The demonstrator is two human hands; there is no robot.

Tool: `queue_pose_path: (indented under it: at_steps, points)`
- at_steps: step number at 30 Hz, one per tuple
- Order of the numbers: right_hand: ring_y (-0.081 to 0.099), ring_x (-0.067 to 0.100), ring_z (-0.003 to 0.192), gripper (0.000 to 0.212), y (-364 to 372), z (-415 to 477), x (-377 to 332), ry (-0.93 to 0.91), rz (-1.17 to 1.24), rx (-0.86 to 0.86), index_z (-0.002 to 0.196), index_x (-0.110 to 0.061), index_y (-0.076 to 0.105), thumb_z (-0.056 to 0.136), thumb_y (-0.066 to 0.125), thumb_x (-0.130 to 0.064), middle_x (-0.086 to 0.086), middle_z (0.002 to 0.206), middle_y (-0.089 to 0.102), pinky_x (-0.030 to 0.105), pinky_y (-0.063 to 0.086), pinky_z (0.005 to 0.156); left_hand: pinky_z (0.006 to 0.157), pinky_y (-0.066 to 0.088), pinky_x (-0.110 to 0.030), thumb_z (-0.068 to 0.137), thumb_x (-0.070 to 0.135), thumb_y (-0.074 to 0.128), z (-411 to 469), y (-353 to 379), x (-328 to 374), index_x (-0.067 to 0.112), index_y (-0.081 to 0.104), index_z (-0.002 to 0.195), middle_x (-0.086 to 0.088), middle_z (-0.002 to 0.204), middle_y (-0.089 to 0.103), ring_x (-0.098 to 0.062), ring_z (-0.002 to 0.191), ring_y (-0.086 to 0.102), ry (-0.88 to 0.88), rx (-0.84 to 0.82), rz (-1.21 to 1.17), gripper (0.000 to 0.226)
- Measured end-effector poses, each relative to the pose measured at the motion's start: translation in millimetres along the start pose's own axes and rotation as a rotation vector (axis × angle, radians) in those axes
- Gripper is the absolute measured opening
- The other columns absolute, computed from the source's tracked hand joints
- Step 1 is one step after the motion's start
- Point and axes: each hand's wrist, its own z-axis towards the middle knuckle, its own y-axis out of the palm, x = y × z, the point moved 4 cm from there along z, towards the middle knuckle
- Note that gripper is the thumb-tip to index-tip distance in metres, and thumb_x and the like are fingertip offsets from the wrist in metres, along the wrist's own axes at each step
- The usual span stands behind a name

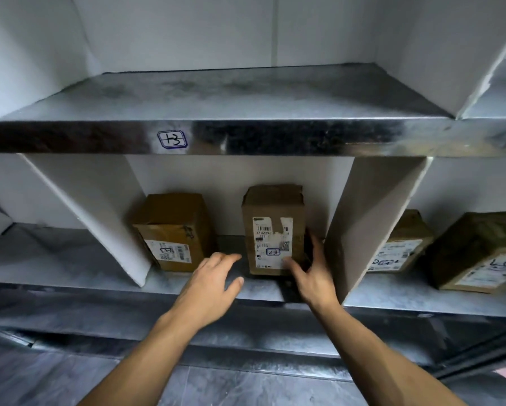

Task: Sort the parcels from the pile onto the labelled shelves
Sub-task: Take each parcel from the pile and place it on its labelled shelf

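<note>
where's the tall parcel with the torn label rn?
Head view, centre: the tall parcel stands upright on the lower shelf, between the squat parcel on its left and the white divider on its right, right hand at its lower right corner.

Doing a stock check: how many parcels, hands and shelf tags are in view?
Parcels: 4
Hands: 2
Shelf tags: 1
Total: 7
</note>
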Motion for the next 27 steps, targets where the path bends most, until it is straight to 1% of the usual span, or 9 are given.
queue_pose_path:
  at_steps: [3,7,10,12,14,17,22,24,27]
  points:
    - [0.054,0.018,0.130,0.078,4,1,13,0.054,-0.015,-0.024,0.153,-0.033,0.029,0.090,0.074,-0.029,-0.004,0.143,0.057,0.040,0.042,0.111,0.108,0.034,-0.029,0.097,0.040,0.050,2,3,-3,0.031,0.038,0.144,0.007,0.140,0.044,-0.012,0.130,0.039,-0.022,0.006,-0.020,0.050]
    - [0.059,0.022,0.124,0.072,12,6,17,0.114,-0.008,-0.012,0.147,-0.033,0.034,0.088,0.075,-0.033,-0.002,0.137,0.061,0.040,0.047,0.105,0.109,0.035,-0.030,0.097,0.040,0.051,3,4,-8,0.032,0.038,0.144,0.007,0.140,0.044,-0.012,0.131,0.039,-0.031,0.015,-0.042,0.049]
    - [0.057,0.020,0.127,0.077,17,11,15,0.102,-0.012,-0.007,0.144,-0.047,0.030,0.085,0.078,-0.033,-0.006,0.139,0.060,0.047,0.047,0.107,0.111,0.033,-0.030,0.097,0.040,0.051,1,2,-15,0.031,0.039,0.143,0.007,0.141,0.043,-0.011,0.131,0.038,-0.034,0.019,-0.065,0.049]
    - [0.056,0.019,0.128,0.080,20,13,12,0.115,-0.003,-0.012,0.143,-0.051,0.028,0.085,0.078,-0.030,-0.006,0.140,0.059,0.050,0.046,0.109,0.111,0.033,-0.030,0.097,0.040,0.051,-2,0,-20,0.032,0.039,0.143,0.009,0.141,0.043,-0.010,0.131,0.038,-0.039,0.023,-0.074,0.049]
    - [0.054,0.021,0.129,0.079,20,12,5,0.133,-0.009,-0.021,0.148,-0.045,0.028,0.088,0.076,-0.026,-0.004,0.142,0.057,0.049,0.044,0.111,0.110,0.034,-0.031,0.097,0.041,0.050,-5,-2,-23,0.033,0.038,0.143,0.010,0.141,0.042,-0.009,0.131,0.037,-0.039,0.026,-0.085,0.049]
    - [0.054,0.023,0.130,0.074,18,7,0,0.159,-0.065,-0.030,0.151,-0.034,0.030,0.091,0.072,-0.027,-0.001,0.144,0.055,0.043,0.042,0.110,0.110,0.034,-0.029,0.097,0.041,0.050,-9,-5,-27,0.033,0.038,0.144,0.011,0.140,0.041,-0.009,0.131,0.037,-0.022,0.022,-0.096,0.049]
    - [0.050,0.028,0.134,0.070,10,-24,-13,0.142,-0.182,0.059,0.152,-0.022,0.033,0.093,0.070,-0.028,0.006,0.145,0.053,0.039,0.037,0.111,0.107,0.032,-0.026,0.098,0.041,0.049,-23,-10,-30,0.032,0.038,0.145,0.012,0.140,0.041,-0.008,0.129,0.037,0.036,-0.003,-0.108,0.049]
    - [0.047,0.028,0.135,0.067,9,-46,-14,0.149,-0.232,0.096,0.150,-0.018,0.038,0.093,0.070,-0.031,0.010,0.146,0.051,0.037,0.037,0.111,0.106,0.032,-0.026,0.098,0.041,0.048,-32,-11,-31,0.031,0.037,0.145,0.012,0.140,0.041,-0.008,0.129,0.037,0.070,-0.029,-0.108,0.050]
    - [0.051,0.024,0.130,0.057,9,-82,-9,0.098,-0.334,0.098,0.144,-0.015,0.048,0.095,0.067,-0.036,0.010,0.144,0.051,0.033,0.039,0.108,0.106,0.032,-0.025,0.098,0.040,0.049,-46,-10,-28,0.030,0.037,0.146,0.011,0.141,0.040,-0.009,0.129,0.037,0.128,-0.070,-0.109,0.050]
